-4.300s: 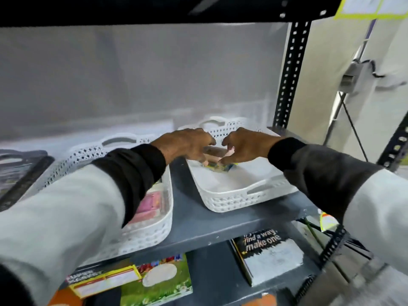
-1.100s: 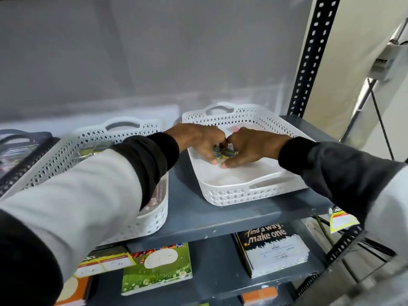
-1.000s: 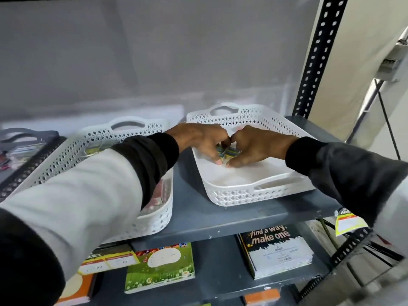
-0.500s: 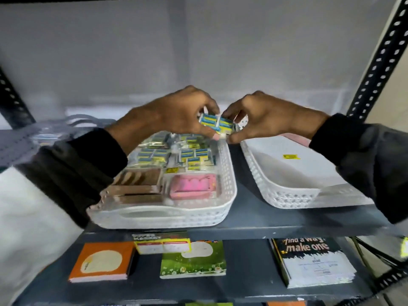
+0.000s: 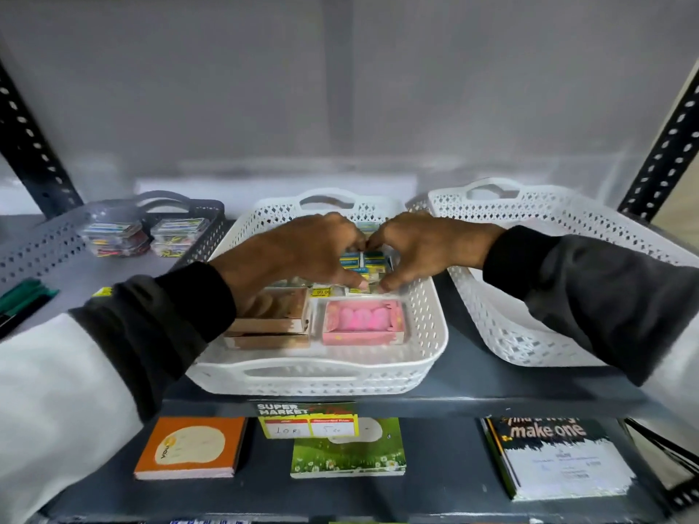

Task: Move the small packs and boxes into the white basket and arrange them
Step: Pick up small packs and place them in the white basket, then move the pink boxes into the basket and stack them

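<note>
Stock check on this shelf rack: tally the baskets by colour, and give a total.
White baskets: 2, the middle one holding packs and boxes, and the right one.
Grey baskets: 1, at the left.
Total: 3 baskets.

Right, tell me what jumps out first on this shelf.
Both hands, left hand and right hand, meet over blue-and-yellow small packs at the back of the middle white basket. In its front sit a pink box and brown boxes. The white basket to the right looks empty.
</note>
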